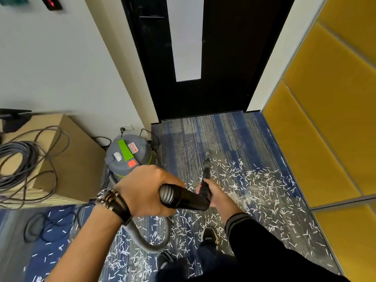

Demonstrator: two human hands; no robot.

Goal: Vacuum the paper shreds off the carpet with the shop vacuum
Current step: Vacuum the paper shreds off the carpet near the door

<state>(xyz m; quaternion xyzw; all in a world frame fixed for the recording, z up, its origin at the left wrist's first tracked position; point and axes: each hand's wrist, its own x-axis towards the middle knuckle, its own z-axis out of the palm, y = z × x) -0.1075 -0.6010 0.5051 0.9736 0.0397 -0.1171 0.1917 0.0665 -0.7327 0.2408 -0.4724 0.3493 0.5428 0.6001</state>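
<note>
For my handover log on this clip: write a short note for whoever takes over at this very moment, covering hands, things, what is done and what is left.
Left hand grips the black hose cuff. Right hand grips the wand further down.
The wand tip is at the far edge of the shreds, toward the door.
The shop vacuum stands at left by the wall, and its hose loops over the carpet.
Done: the strip by the door shows no shreds.
Left: paper shreds lie thick to the right, around the feet and off to the left.
</note>
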